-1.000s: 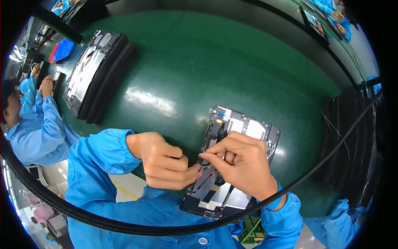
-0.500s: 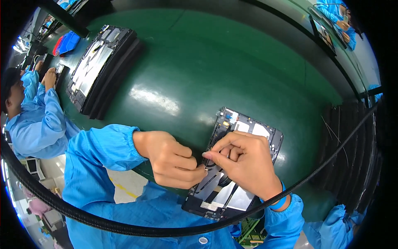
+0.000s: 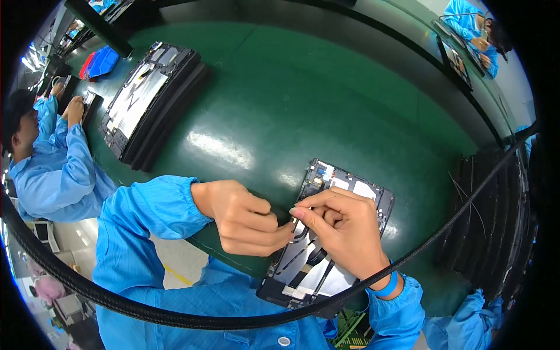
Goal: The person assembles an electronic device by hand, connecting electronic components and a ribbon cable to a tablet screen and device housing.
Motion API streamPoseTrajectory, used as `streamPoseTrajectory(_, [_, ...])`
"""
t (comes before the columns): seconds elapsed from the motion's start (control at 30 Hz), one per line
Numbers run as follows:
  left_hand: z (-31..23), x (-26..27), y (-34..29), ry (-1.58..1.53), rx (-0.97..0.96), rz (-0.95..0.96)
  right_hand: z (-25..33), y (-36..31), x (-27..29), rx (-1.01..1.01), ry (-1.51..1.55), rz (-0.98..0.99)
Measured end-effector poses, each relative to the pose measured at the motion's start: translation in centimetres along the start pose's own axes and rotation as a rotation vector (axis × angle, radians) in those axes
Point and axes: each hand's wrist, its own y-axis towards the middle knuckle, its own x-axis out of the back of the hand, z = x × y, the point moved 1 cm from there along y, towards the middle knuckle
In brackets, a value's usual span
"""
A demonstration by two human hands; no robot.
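An opened tablet-like device lies at a slant on the green table in front of me, its silvery inner plates, small boards and black cables exposed. My left hand is closed at the device's left edge, fingers curled and their tips close to the rim. Over the middle of the device, my right hand has thumb and forefinger pinched together near that same edge. Whatever sits between the fingertips of either hand is too small or hidden to make out. A short black cable curves just below the right thumb.
A stack of similar opened devices stands at the far left on the green table. Blue and red bins lie beyond it. Dark stacked trays are at the right. A thick black cable arcs across the foreground. A person works at left.
The whole view has shifted a little. Both hands have moved slightly toward the far end of the device's left edge, still closed. The device stays in place.
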Motion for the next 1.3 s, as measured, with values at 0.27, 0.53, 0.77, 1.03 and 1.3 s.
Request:
streamPoseTrajectory(0.27, [0.7,-0.5,0.6,-0.008,-0.028,-0.023,0.0,0.2,0.6,0.017,0.134,-0.004])
streamPoseTrajectory(0.53, [1.7,-0.9,0.5,-0.097,0.006,-0.024,0.0,0.9,2.0,0.036,0.008,-0.024])
streamPoseTrajectory(0.77, [2.6,-1.1,0.0,-0.078,0.07,-0.034,-0.5,1.4,1.7,0.115,-0.021,-0.084])
streamPoseTrajectory(1.03, [3.7,-1.2,-0.2,-0.006,0.058,0.007,-0.1,2.0,2.0,0.054,-0.09,-0.073])
streamPoseTrajectory(1.3, [2.7,-1.0,-0.8,-0.081,0.189,-0.005,-0.9,1.8,2.2,0.066,-0.146,-0.072])
